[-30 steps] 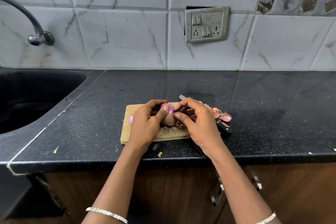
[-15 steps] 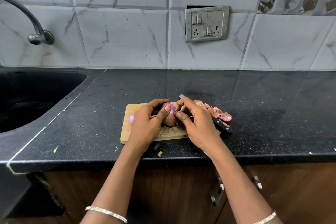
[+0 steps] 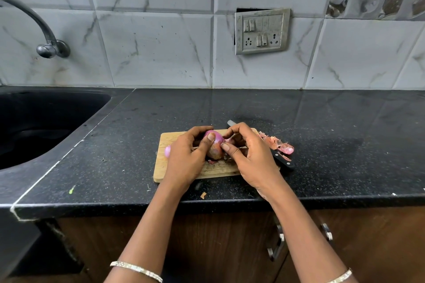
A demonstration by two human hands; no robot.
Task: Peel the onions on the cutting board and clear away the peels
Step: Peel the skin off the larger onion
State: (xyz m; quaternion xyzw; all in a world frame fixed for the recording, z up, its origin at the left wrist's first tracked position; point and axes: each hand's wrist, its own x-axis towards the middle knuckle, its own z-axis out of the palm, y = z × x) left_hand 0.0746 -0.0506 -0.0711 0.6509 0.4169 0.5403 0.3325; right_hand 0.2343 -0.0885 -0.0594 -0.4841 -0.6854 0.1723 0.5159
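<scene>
Black speckled bench [image 3: 322, 145] under marble-look wall tiles, with a dark sink [image 3: 34, 126] and a tap [image 3: 46, 37] off to our left and a switch plate [image 3: 262, 31] on the wall. We've got a small wooden cutting board [image 3: 162, 167] near the front edge. Our left hand [image 3: 186, 158] is wrapped round a half-peeled onion [image 3: 215, 148] just over the middle of the board, thumb pressed on its pink top; the lower half is brown skin. Our right hand [image 3: 250, 156] is curled in tight against the onion's right side, thumb and fingertips pinching at the skin there. A second onion [image 3: 167, 151] peeks out pink from behind the left hand, on the board's left side. Peels [image 3: 278, 143] are heaped on the bench just right of the board, with the knife [image 3: 284, 161] lying beside them, black handle towards us. One stray peel scrap [image 3: 203, 195] sits on the bench in front of the board.
</scene>
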